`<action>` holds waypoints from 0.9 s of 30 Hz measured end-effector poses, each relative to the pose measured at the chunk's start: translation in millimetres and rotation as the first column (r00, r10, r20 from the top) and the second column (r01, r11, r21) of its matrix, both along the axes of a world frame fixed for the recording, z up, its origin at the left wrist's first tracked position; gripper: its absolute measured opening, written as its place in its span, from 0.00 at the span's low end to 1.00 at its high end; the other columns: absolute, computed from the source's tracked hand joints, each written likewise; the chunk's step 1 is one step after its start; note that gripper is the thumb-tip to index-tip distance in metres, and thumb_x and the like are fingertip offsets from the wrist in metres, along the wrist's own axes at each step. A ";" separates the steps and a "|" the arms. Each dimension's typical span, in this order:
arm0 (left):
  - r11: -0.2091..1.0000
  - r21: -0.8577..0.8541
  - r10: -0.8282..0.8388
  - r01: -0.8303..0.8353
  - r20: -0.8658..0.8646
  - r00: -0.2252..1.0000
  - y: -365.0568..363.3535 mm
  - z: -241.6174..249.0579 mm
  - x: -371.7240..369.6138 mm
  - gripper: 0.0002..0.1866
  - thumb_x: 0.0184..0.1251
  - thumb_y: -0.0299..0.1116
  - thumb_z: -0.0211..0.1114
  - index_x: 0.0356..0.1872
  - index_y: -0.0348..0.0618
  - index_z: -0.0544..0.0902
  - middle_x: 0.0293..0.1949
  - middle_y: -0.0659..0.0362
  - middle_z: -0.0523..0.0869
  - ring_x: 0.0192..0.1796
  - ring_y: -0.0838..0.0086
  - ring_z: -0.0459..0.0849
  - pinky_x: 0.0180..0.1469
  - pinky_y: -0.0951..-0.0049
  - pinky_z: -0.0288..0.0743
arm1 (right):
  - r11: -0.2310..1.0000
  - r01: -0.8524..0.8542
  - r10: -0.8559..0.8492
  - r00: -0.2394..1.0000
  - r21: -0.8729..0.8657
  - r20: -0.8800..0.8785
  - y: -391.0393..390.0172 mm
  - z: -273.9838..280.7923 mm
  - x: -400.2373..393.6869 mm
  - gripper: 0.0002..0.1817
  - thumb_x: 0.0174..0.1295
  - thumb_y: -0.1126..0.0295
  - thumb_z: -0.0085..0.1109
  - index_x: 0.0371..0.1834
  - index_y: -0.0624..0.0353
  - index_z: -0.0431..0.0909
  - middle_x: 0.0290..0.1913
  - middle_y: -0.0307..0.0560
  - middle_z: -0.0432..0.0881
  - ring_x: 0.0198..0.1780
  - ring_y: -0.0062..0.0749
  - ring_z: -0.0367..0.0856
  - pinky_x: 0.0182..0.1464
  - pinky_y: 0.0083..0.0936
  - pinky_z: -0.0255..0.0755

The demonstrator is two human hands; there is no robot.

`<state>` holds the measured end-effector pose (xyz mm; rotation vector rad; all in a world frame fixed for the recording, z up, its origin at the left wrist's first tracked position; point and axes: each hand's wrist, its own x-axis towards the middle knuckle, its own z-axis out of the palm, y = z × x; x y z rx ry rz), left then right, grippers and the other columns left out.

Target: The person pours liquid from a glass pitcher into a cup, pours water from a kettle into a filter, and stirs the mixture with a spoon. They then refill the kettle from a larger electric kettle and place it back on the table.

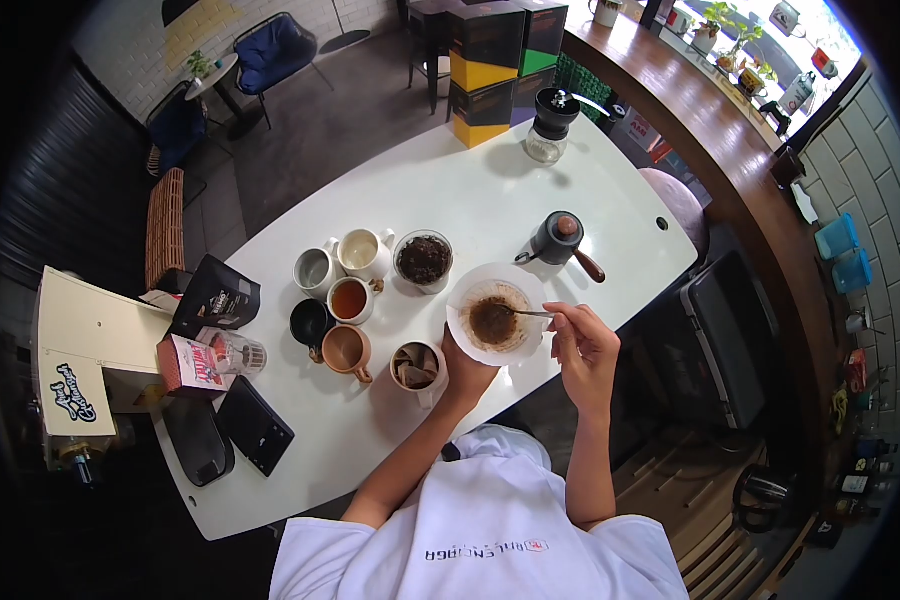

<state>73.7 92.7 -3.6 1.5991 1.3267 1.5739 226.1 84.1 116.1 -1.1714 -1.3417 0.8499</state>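
Observation:
My left hand is wrapped around the near left side of a white paper coffee filter, its fingers partly hidden underneath. Wet-looking brown coffee grounds lie at the bottom of the filter, and some cling to its wall. Pinched in my right hand is a metal spoon, whose tip reaches into the grounds. Whatever supports the filter from below is hidden. Just left of my left hand stands a white mug with used tea bags in it. A glass bowl of dark grounds sits beyond.
Several mugs cluster on the white table, one holding amber liquid. A dark pot with a wooden handle and a hand grinder stand farther back. A phone, a black case and a tipped glass are left.

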 end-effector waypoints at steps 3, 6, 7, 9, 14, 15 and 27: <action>1.000 0.006 0.013 -0.013 -0.051 0.999 0.0 -2.1 -0.4 0.41 0.36 0.31 0.86 0.57 0.39 0.76 0.50 0.51 0.84 0.52 0.56 0.84 0.56 0.58 0.76 | 1.000 0.001 -0.001 1.000 0.002 0.000 -0.1 0.4 -0.2 0.09 0.71 0.75 0.57 0.47 0.68 0.84 0.30 0.40 0.77 0.22 0.13 0.70 0.23 0.12 0.63; 1.000 -0.008 -0.009 0.009 -0.014 1.000 0.2 -2.1 -0.3 0.41 0.36 0.31 0.86 0.58 0.38 0.75 0.50 0.51 0.84 0.52 0.56 0.84 0.57 0.58 0.76 | 1.000 0.003 -0.003 1.000 0.000 -0.003 0.4 0.5 -1.0 0.09 0.71 0.76 0.56 0.47 0.68 0.84 0.30 0.40 0.77 0.22 0.13 0.70 0.23 0.12 0.63; 1.000 -0.012 -0.004 0.003 -0.024 1.000 0.0 -1.7 -0.1 0.42 0.36 0.31 0.86 0.58 0.38 0.74 0.50 0.51 0.84 0.53 0.57 0.84 0.57 0.58 0.76 | 1.000 0.006 -0.006 1.000 0.000 -0.004 0.3 1.4 -1.5 0.09 0.71 0.76 0.56 0.47 0.68 0.84 0.30 0.40 0.77 0.22 0.13 0.70 0.23 0.12 0.63; 1.000 -0.015 0.001 -0.001 -0.035 0.999 0.3 -1.6 0.2 0.42 0.36 0.31 0.86 0.58 0.38 0.74 0.50 0.51 0.83 0.53 0.57 0.84 0.57 0.58 0.76 | 0.999 0.013 -0.013 1.000 -0.038 -0.010 0.5 4.0 -2.3 0.09 0.67 0.80 0.57 0.46 0.65 0.85 0.28 0.41 0.77 0.23 0.17 0.75 0.25 0.16 0.68; 1.000 -0.014 0.007 -0.007 -0.048 0.999 0.6 -7.4 -0.5 0.44 0.37 0.31 0.86 0.60 0.38 0.72 0.52 0.51 0.83 0.53 0.57 0.84 0.57 0.59 0.77 | 1.000 0.003 -0.003 1.000 -0.020 -0.001 1.5 0.3 -2.1 0.09 0.69 0.78 0.56 0.46 0.66 0.85 0.29 0.41 0.77 0.23 0.15 0.73 0.25 0.14 0.66; 1.000 -0.015 0.006 -0.007 -0.049 0.999 0.5 -7.2 -0.7 0.44 0.37 0.31 0.86 0.60 0.38 0.72 0.52 0.51 0.83 0.53 0.57 0.84 0.57 0.59 0.77 | 1.000 -0.007 0.007 1.000 -0.004 0.003 1.6 -0.7 -1.9 0.09 0.71 0.77 0.56 0.47 0.68 0.84 0.30 0.40 0.77 0.23 0.13 0.71 0.24 0.12 0.64; 1.000 -0.014 -0.003 0.003 -0.043 0.999 -0.2 -4.2 -0.7 0.43 0.37 0.30 0.85 0.59 0.38 0.73 0.52 0.51 0.83 0.53 0.57 0.84 0.57 0.60 0.76 | 1.000 0.027 -0.027 0.999 -0.009 -0.023 1.0 7.8 -3.3 0.10 0.67 0.80 0.57 0.47 0.64 0.85 0.29 0.42 0.78 0.23 0.18 0.75 0.25 0.17 0.68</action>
